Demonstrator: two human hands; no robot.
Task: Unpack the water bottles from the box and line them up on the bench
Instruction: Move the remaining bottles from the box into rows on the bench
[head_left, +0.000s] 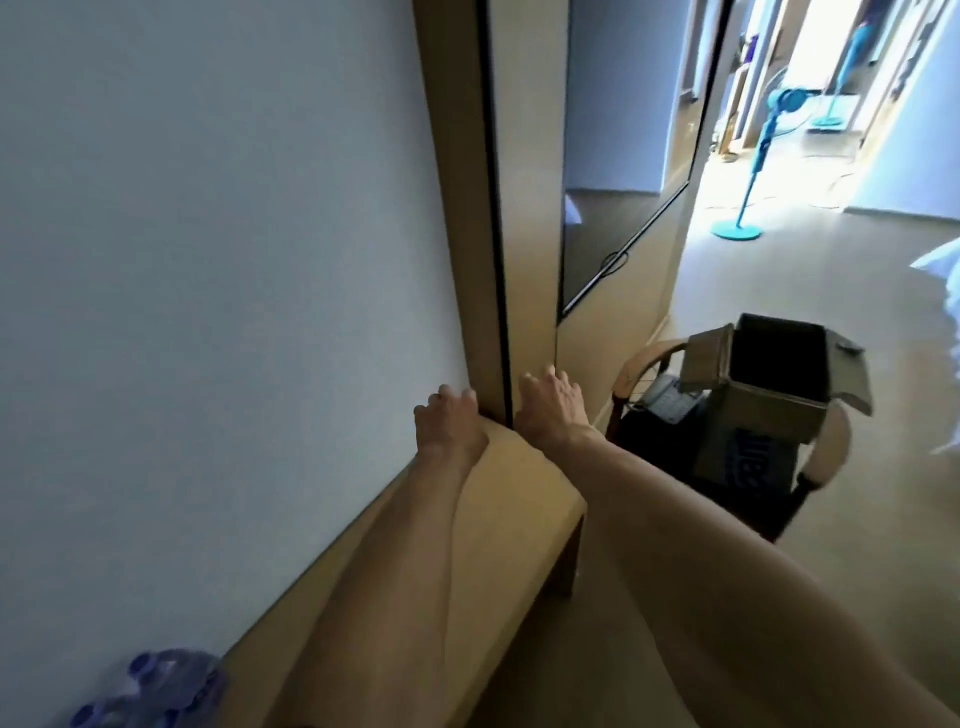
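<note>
A tan bench (524, 499) runs along the pale wall from the lower left toward the wooden frame. Both my arms stretch over it. My left hand (451, 422) and my right hand (551, 406) hover side by side at the bench's far end, fingers loosely bent, with nothing in them. Several clear water bottles (150, 688) with blue caps show blurred at the bench's near end, lower left. An open cardboard box (769, 410) sits on a chair to the right of the bench. Its inside is dark, so I cannot tell what it holds.
The chair (636, 364) with curved light armrests stands right beside the bench end. A wooden wall panel (524, 208) carries a dark screen (618, 182). A teal standing fan (740, 228) is farther off on the carpet, and white fabric (950, 291) shows at the right edge.
</note>
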